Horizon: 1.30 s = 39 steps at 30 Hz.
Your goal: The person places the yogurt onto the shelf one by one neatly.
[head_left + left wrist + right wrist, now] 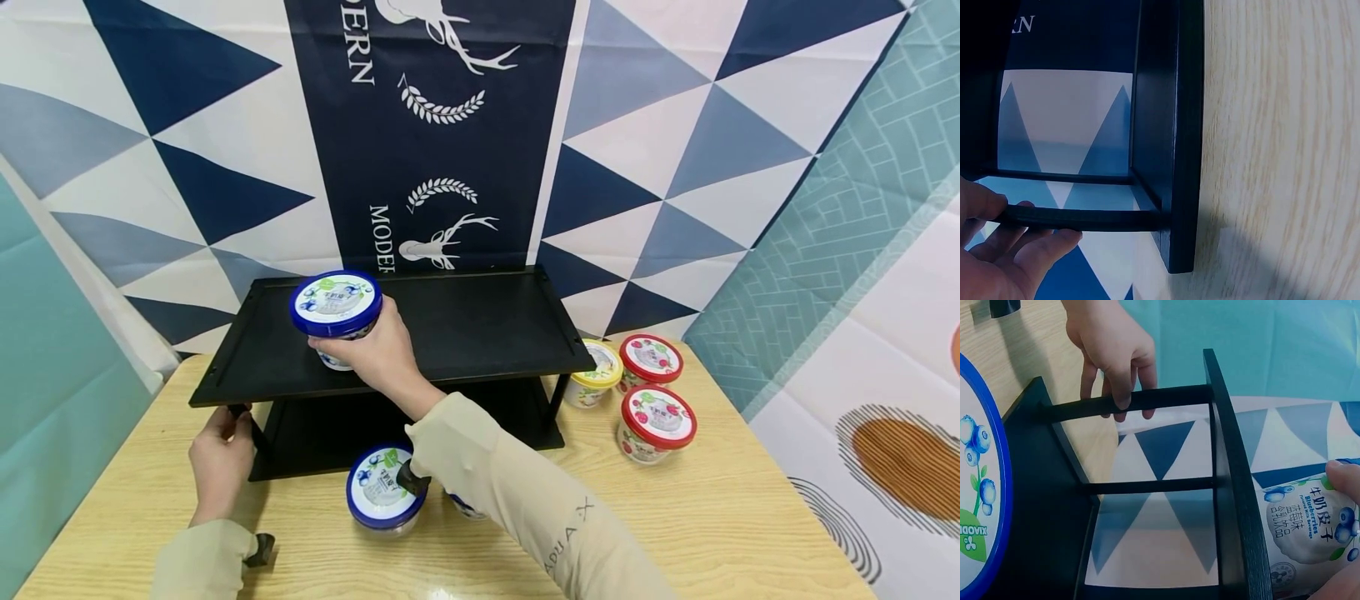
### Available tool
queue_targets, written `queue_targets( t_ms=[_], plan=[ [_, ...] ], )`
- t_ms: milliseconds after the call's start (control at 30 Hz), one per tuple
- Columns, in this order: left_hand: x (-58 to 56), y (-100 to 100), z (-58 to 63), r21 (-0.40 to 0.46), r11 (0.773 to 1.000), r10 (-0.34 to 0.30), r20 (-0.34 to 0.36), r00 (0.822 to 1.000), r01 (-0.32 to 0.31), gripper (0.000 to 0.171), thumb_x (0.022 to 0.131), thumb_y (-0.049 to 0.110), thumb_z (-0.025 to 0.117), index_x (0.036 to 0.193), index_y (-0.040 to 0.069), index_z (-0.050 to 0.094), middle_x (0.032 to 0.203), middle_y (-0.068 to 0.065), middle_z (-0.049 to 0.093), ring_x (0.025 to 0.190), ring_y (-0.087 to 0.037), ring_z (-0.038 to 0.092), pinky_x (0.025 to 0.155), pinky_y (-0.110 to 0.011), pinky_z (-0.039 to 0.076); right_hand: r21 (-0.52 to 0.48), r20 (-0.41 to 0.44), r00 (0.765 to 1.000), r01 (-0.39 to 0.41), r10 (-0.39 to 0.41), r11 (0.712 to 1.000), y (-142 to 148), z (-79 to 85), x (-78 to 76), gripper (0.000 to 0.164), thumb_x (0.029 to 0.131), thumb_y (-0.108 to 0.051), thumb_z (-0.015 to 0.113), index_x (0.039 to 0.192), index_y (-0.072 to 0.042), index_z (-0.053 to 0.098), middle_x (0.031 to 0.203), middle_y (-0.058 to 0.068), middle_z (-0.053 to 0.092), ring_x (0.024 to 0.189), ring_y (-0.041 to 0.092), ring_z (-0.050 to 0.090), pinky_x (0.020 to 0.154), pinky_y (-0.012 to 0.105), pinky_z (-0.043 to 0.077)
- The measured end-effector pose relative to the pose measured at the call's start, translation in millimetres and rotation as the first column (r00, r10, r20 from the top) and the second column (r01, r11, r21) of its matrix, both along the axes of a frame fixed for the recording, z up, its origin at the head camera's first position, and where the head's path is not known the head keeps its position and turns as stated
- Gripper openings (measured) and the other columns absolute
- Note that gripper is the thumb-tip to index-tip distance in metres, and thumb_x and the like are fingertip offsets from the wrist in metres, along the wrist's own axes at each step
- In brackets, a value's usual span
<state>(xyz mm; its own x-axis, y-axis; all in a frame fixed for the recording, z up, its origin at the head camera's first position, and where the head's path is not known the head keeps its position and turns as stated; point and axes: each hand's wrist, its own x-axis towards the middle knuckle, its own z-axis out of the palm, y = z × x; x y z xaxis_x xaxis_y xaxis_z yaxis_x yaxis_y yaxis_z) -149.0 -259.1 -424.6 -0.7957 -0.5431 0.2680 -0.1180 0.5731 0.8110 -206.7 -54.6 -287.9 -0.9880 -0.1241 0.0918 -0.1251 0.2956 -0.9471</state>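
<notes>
My right hand grips a blue-lidded blueberry tub by its side, over the left part of the black two-tier shelf's top board. In the right wrist view the tub's printed wall shows between thumb and palm, close over the board. My left hand holds the shelf's front left post, thumb on one side and fingers on the other. A second blue-lidded tub stands on the table before the lower board. Another blue-lidded tub is mostly hidden by my right sleeve.
Right of the shelf stand a yellow-lidded tub and two red-lidded tubs, one behind and one nearer. A patterned cloth wall rises right behind the shelf. The wooden table extends toward the front right.
</notes>
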Motion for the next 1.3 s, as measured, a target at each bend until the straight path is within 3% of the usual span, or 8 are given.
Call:
queue_targets(
  t_ms=[133, 367, 533, 667, 767, 900, 1100, 1300],
  plan=[
    [-0.5, 0.1, -0.7, -0.004, 1.000, -0.005, -0.005, 1.000, 0.005, 0.025, 0.096, 0.014, 0.046, 0.107, 0.002, 0.064, 0.106, -0.024, 0.066, 0.092, -0.020, 0.057, 0.061, -0.003, 0.032, -0.003, -0.003, 1.000, 0.002, -0.002, 1.000, -1.4, -0.4, -0.2, 0.094, 0.067, -0.034, 0.084, 0.142, -0.019, 0.029, 0.136, 0.002, 0.046, 0.126, 0.018, 0.046, 0.104, 0.040, 0.038],
    [0.0, -0.1, -0.7, 0.006, 1.000, -0.009, -0.011, 1.000, 0.009, 0.025, 0.097, 0.016, 0.046, 0.108, 0.003, 0.065, 0.106, -0.023, 0.066, 0.079, 0.018, 0.037, 0.064, -0.007, 0.034, 0.000, -0.002, 1.000, 0.001, -0.001, 1.000, -4.1, -1.7, 0.5, 0.095, 0.067, -0.035, 0.084, 0.142, -0.019, 0.029, 0.136, 0.001, 0.047, 0.125, 0.017, 0.046, 0.104, 0.040, 0.038],
    [0.5, 0.3, -0.1, 0.010, 1.000, -0.014, -0.013, 1.000, 0.014, 0.026, 0.097, 0.017, 0.045, 0.109, 0.003, 0.064, 0.107, -0.022, 0.066, 0.080, 0.019, 0.035, 0.066, -0.008, 0.034, -0.001, -0.005, 1.000, -0.004, 0.004, 1.000, -5.8, -2.5, 1.1, 0.094, 0.066, -0.035, 0.084, 0.141, -0.019, 0.030, 0.135, 0.000, 0.047, 0.124, 0.016, 0.047, 0.103, 0.038, 0.039],
    [0.6, 0.1, 0.0, 0.012, 1.000, -0.015, -0.011, 1.000, 0.015, 0.027, 0.097, 0.017, 0.045, 0.110, 0.003, 0.064, 0.108, -0.022, 0.066, 0.085, 0.010, 0.044, 0.065, -0.005, 0.034, 0.002, -0.007, 1.000, -0.003, 0.003, 1.000, -6.9, -3.3, 1.2, 0.094, 0.066, -0.034, 0.084, 0.141, -0.019, 0.030, 0.135, 0.000, 0.047, 0.124, 0.017, 0.047, 0.103, 0.038, 0.039],
    [0.9, 0.3, 0.2, 0.014, 1.000, -0.018, -0.009, 1.000, 0.019, 0.027, 0.097, 0.017, 0.045, 0.110, 0.002, 0.064, 0.109, -0.023, 0.065, 0.092, -0.011, 0.057, 0.064, -0.005, 0.033, 0.004, -0.008, 1.000, 0.000, 0.000, 1.000, -7.6, -4.1, 1.4, 0.095, 0.066, -0.034, 0.084, 0.141, -0.019, 0.029, 0.136, 0.001, 0.046, 0.124, 0.017, 0.047, 0.104, 0.038, 0.039],
    [1.2, 0.9, 0.3, 0.016, 1.000, -0.022, -0.006, 1.000, 0.022, 0.028, 0.098, 0.016, 0.044, 0.110, 0.001, 0.063, 0.109, -0.024, 0.065, 0.102, -0.033, 0.058, 0.064, -0.006, 0.032, 0.008, -0.008, 1.000, 0.008, -0.008, 1.000, -7.9, -5.1, 1.6, 0.095, 0.066, -0.034, 0.084, 0.142, -0.019, 0.029, 0.136, 0.001, 0.046, 0.125, 0.017, 0.046, 0.104, 0.039, 0.039],
    [1.1, 1.3, 0.1, 0.013, 1.000, -0.014, 0.005, 1.000, 0.014, 0.027, 0.097, 0.017, 0.044, 0.109, 0.002, 0.064, 0.108, -0.023, 0.065, 0.097, -0.025, 0.057, 0.062, -0.004, 0.032, 0.006, 0.001, 1.000, 0.010, -0.010, 1.000, -7.9, -6.0, 1.5, 0.096, 0.066, -0.035, 0.084, 0.142, -0.020, 0.028, 0.137, 0.000, 0.046, 0.125, 0.017, 0.046, 0.104, 0.040, 0.038],
    [0.1, 0.3, -0.4, 0.021, 1.000, -0.011, 0.008, 1.000, 0.011, 0.027, 0.097, 0.018, 0.045, 0.110, 0.003, 0.064, 0.109, -0.022, 0.066, 0.089, -0.001, 0.051, 0.062, -0.003, 0.032, 0.002, -0.006, 1.000, 0.006, -0.006, 1.000, -8.4, -6.8, -0.2, 0.095, 0.066, -0.035, 0.084, 0.142, -0.020, 0.029, 0.136, 0.000, 0.046, 0.125, 0.016, 0.046, 0.104, 0.038, 0.039]
  ],
)
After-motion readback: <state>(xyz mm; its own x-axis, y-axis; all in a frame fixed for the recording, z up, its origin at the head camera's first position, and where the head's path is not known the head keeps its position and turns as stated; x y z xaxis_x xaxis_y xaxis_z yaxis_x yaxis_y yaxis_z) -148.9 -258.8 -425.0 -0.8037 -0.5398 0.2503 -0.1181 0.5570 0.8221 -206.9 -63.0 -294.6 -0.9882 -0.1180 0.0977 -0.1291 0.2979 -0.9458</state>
